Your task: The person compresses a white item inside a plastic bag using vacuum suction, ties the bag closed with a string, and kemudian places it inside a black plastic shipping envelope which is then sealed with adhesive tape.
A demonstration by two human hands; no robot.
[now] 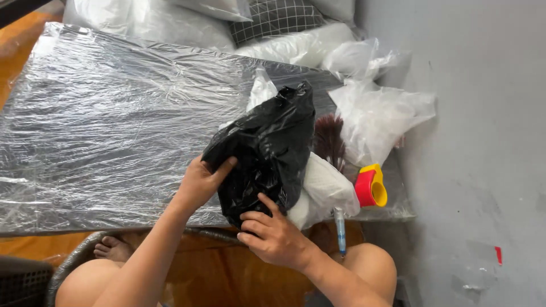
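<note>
So, black plastic bag (267, 150) sits at near edge of plastic-wrapped table (102, 131), just left of red-and-yellow cup (371, 186). Looks thin, crinkly, slick; I'd guess light, floppy, shifts under any pinch. Best grab probably bunched folds, not smooth face. My left hand (203, 181) clamped on bag's left side, thumb over top. Right hand (273, 234) at bag's bottom edge, fingers curled, index poking into plastic. White bags (378, 116) right behind it.
</note>
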